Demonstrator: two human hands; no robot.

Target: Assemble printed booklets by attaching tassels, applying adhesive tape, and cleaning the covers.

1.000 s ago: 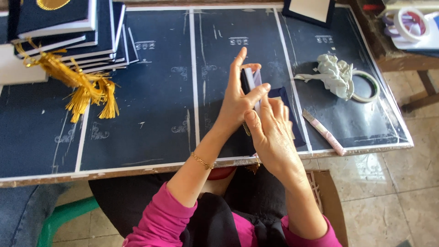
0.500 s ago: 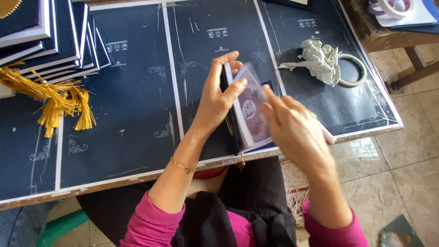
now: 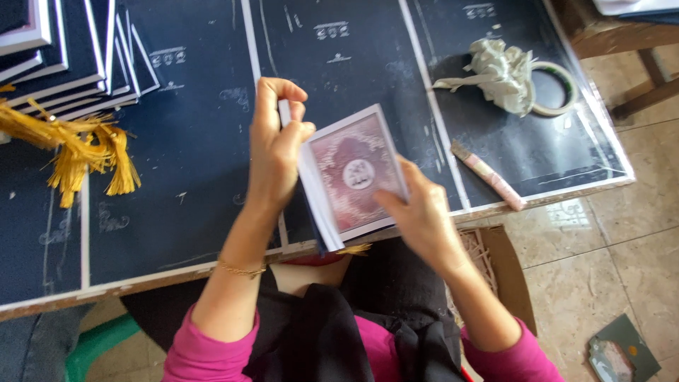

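I hold a small book [image 3: 353,173] open over the near edge of a dark blue work table [image 3: 191,141]. Its exposed page is pinkish with an ornate pattern and a round white emblem. My left hand [image 3: 274,148] grips the book's left side and spine, thumb on the page edge. My right hand [image 3: 421,212] presses its fingers on the lower right of the patterned page. A yellow tassel end [image 3: 351,249] hangs below the book.
A stack of dark blue books with white edges [image 3: 64,56] lies at the far left, beside yellow tassels [image 3: 78,145]. A crumpled pale rag [image 3: 498,71] lies by a tape ring [image 3: 559,88]. A pink stick [image 3: 488,175] rests near the edge. A cardboard box [image 3: 506,276] sits on the tiled floor.
The book was held nearly edge-on and shut; it is now opened so the patterned page faces up. My right hand has moved onto that page.
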